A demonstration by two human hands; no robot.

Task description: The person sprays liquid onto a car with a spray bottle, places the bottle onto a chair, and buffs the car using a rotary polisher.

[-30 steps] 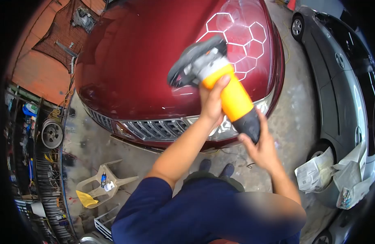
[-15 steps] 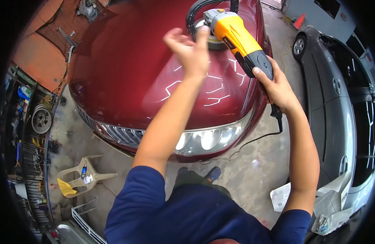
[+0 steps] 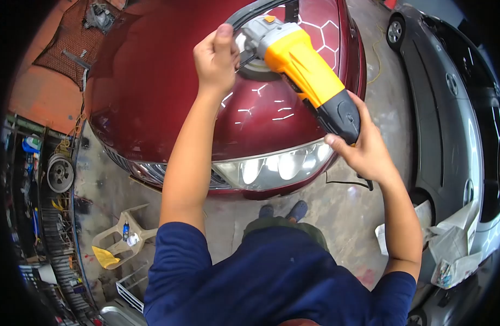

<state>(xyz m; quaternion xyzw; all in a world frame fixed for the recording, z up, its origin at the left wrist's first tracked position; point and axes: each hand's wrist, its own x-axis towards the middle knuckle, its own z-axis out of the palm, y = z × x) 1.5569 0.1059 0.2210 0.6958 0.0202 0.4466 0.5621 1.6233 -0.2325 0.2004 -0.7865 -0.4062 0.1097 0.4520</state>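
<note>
A yellow, black and grey polisher (image 3: 307,62) lies across the front of a dark red car hood (image 3: 152,87), its round pad down at the glossy paint. My left hand (image 3: 214,64) is closed around the left side of the polisher's black loop handle (image 3: 244,15), thumb up. At the other end, my right hand (image 3: 369,148) grips the black rear body from the right and below. The pad is mostly hidden under the grey head. A power cord (image 3: 350,182) hangs below my right hand.
Below the hood edge is the headlight (image 3: 282,167). A grey car (image 3: 432,119) stands to the right, with paper sheets (image 3: 456,244) on it. At left are a plastic chair (image 3: 135,239) holding a bottle and yellow cloth, a wheel rim (image 3: 60,173) and cluttered shelves.
My left hand has gone from open beside the polisher head to closed around its loop handle. In view, the polisher and my right hand sit lower and slightly left.
</note>
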